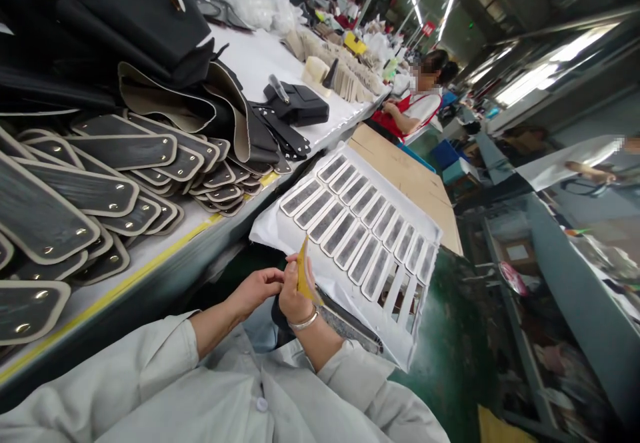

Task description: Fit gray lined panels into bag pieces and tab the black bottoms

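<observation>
My right hand point(296, 300), with a silver bracelet at its wrist, is closed around a thin, curved yellow piece point(303, 275) that stands up between thumb and fingers. Its exact kind does not show. Close against it, my left hand point(256, 293) has its fingertips pinched together; what they hold, if anything, is hidden. Something dark hangs just below the two hands. Beyond them lies a white sheet point(273, 225) bearing rows of dark, light-edged strap pieces point(327, 218). A few slots at its near right end are cut through.
At the left, a table point(200, 233) with yellow edge tape bears a heap of dark tabs point(95, 186) with metal studs, black bag parts point(135, 16) and a black box-like object point(300, 103). Cardboard point(400, 170) lies behind the sheet. A co-worker in a red apron point(405, 113) sits farther back.
</observation>
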`<state>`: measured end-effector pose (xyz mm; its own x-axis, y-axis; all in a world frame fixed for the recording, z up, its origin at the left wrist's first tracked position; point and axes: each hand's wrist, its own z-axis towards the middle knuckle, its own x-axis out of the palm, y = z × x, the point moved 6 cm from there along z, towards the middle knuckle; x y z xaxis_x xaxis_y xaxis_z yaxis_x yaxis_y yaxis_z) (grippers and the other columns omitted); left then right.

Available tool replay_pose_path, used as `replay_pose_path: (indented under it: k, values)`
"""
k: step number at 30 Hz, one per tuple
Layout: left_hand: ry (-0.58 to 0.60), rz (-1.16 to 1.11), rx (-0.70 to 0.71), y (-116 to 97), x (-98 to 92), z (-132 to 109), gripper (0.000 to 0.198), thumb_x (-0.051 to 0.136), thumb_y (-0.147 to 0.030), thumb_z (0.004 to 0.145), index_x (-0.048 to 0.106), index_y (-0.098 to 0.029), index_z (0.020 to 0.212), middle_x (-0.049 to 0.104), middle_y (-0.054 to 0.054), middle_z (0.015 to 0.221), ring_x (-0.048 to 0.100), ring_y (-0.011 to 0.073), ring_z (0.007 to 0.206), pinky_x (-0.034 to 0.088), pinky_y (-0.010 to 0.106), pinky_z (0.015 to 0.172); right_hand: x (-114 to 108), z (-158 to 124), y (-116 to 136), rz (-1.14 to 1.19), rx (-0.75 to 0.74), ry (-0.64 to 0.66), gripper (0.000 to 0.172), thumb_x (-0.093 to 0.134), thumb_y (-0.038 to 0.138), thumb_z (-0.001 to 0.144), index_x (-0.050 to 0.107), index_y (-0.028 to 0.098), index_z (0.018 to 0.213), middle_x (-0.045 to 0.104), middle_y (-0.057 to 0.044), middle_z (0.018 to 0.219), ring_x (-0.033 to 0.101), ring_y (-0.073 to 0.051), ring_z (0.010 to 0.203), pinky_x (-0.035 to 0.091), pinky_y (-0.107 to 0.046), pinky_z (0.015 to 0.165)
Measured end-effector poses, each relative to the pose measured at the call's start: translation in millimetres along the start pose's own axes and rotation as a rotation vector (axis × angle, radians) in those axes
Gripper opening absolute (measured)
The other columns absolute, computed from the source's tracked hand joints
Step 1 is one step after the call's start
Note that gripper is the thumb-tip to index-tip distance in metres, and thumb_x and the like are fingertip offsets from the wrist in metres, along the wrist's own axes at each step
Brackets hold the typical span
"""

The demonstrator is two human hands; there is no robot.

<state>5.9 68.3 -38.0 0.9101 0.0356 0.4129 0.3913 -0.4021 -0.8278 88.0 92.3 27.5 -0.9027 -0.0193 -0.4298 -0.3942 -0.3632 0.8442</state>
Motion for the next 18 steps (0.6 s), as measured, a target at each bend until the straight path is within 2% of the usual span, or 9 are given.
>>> replay_pose_path:
  k: [2, 3, 6, 8, 11, 13, 18]
  values:
    - [-0.02, 0.036, 0.023, -5, 2.6, -2, 0.022, 0.064, -0.024, 0.063, 0.067, -0.012, 0.081, 0.068, 0.002, 0.074, 0.059, 0.0186, 0.073, 0.045, 0.028, 0.069, 6, -1, 5, -0.038, -0.062, 0.083, 0.02, 0.045, 0.033, 0.085, 0.056, 0.02, 0.095, 0.056, -0.005, 0.083, 0.054, -0.018, 0.072, 0.045, -0.034, 0.072]
    - [-0.027, 0.04, 0.029, -7, 3.4, -3, 0.022, 0.064, -0.024, 0.062, 0.066, -0.012, 0.08, 0.067, 0.001, 0.073, 0.059, 0.0186, 0.072, 0.045, 0.028, 0.069, 6, 2, 2, 0.021, -0.021, 0.081, 0.019, 0.048, 0.035, 0.083, 0.057, 0.02, 0.092, 0.055, -0.003, 0.077, 0.053, -0.017, 0.067, 0.046, -0.032, 0.067]
    - [-0.044, 0.054, 0.044, -10, 3.5, -5, 0.022, 0.065, -0.022, 0.059, 0.066, -0.013, 0.079, 0.068, 0.002, 0.073, 0.06, 0.018, 0.072, 0.045, 0.028, 0.07, -6, 19, -16, 0.348, 0.253, -0.102, 0.025, 0.045, 0.045, 0.083, 0.05, 0.021, 0.081, 0.037, 0.006, 0.052, 0.038, -0.011, 0.043, 0.037, -0.024, 0.043]
    - [-0.044, 0.055, 0.036, -10, 2.8, -6, 0.025, 0.065, -0.021, 0.057, 0.066, -0.013, 0.081, 0.068, 0.003, 0.075, 0.06, 0.0176, 0.072, 0.045, 0.029, 0.071, -16, 30, -24, 0.485, 0.365, -0.22, 0.031, 0.039, 0.052, 0.085, 0.044, 0.022, 0.08, 0.023, 0.01, 0.048, 0.025, -0.008, 0.036, 0.027, -0.02, 0.035]
    - [-0.035, 0.056, 0.017, -11, 1.9, -5, 0.028, 0.063, -0.021, 0.057, 0.067, -0.013, 0.083, 0.069, 0.004, 0.076, 0.061, 0.0174, 0.07, 0.046, 0.029, 0.069, -23, 37, -26, 0.579, 0.401, -0.287, 0.035, 0.042, 0.056, 0.082, 0.041, 0.022, 0.082, 0.022, 0.012, 0.048, 0.023, -0.007, 0.035, 0.024, -0.018, 0.033]
    - [-0.036, 0.061, 0.012, -11, 1.4, -5, 0.027, 0.062, -0.02, 0.056, 0.067, -0.014, 0.082, 0.069, 0.003, 0.074, 0.061, 0.0165, 0.068, 0.045, 0.029, 0.068, -20, 34, -26, 0.627, 0.423, -0.306, 0.036, 0.047, 0.057, 0.08, 0.042, 0.022, 0.083, 0.025, 0.012, 0.048, 0.025, -0.006, 0.035, 0.025, -0.017, 0.033]
    - [-0.056, 0.083, 0.043, -11, 2.4, -4, 0.019, 0.062, -0.019, 0.055, 0.065, -0.014, 0.072, 0.065, 0.001, 0.066, 0.057, 0.0159, 0.064, 0.043, 0.028, 0.065, 0, 17, -20, 0.467, 0.361, -0.27, 0.029, 0.042, 0.05, 0.085, 0.045, 0.021, 0.08, 0.029, 0.01, 0.048, 0.029, -0.008, 0.037, 0.029, -0.02, 0.036]
